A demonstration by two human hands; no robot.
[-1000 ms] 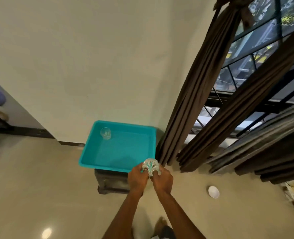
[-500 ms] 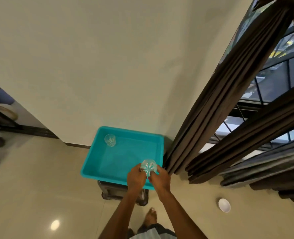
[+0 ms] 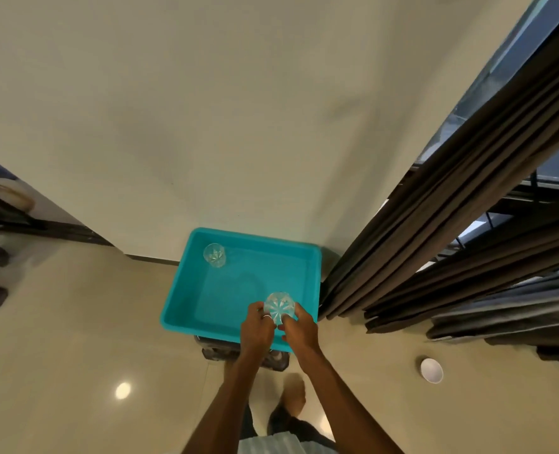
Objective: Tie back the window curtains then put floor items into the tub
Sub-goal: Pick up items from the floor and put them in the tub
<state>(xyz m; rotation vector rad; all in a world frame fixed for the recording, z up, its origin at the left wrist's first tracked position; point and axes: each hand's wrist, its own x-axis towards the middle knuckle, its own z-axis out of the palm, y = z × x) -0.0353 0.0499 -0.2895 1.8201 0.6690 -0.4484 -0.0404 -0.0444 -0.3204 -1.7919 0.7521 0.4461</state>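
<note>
While I hold the cut glass (image 3: 279, 308) over the near right corner of the tub (image 3: 203, 331), it sits pinched between both of my hands: my left hand (image 3: 258, 329) curls round its left side and my right hand (image 3: 301, 332) grips its right side, base turned up toward me. It is above the tub's floor and not yet set down; whether it touches the near wall I cannot tell.

One more glass (image 3: 214, 254) already stands in the far left corner of the tub, so that makes two glasses: one stowed, one in my grasp. There is one teal tub, resting on a dark stool (image 3: 212, 351) against the wall.

On the floor to my right, well apart from the tub, lies one small white cup (image 3: 431, 370); I judge that it is what remains to be picked up, as far as I can see.

The dark curtains (image 3: 435, 224) hang gathered in bundles beside the tub with window pane showing between them. I count at least three bundles. No tie is visible, so I judge that step done but cannot confirm it.
</note>
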